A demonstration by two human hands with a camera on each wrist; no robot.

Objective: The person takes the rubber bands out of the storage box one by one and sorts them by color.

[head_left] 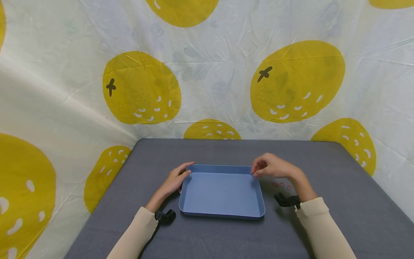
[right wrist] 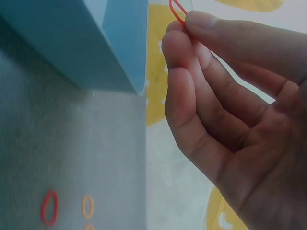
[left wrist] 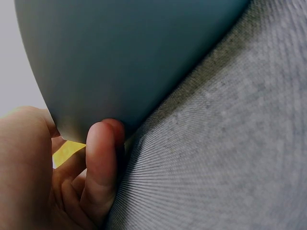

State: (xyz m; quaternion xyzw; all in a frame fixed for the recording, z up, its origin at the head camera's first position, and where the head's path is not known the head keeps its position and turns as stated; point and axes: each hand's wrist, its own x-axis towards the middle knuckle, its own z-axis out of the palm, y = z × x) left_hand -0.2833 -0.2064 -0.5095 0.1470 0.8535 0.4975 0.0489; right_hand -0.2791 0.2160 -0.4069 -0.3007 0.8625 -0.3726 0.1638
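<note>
A shallow blue rectangular tray (head_left: 223,194) lies on the grey table. My left hand (head_left: 175,180) holds its far left corner, thumb at the rim; in the left wrist view, fingertips (left wrist: 101,141) press the tray's outer wall (left wrist: 120,62). Above the far right corner is my right hand (head_left: 271,166). Its thumb and index finger pinch a thin red rubber band (right wrist: 176,12), seen in the right wrist view as a small loop partly cut off by the frame's top. The other fingers of that hand are bent beside the index finger.
Several small loops lie on the table right of the tray, among them a red rubber band (right wrist: 49,208) and an orange rubber band (right wrist: 88,207). A white cloth (head_left: 213,90) printed with yellow fruit hangs behind the table (head_left: 207,235). Each wrist wears a black strap (head_left: 165,216).
</note>
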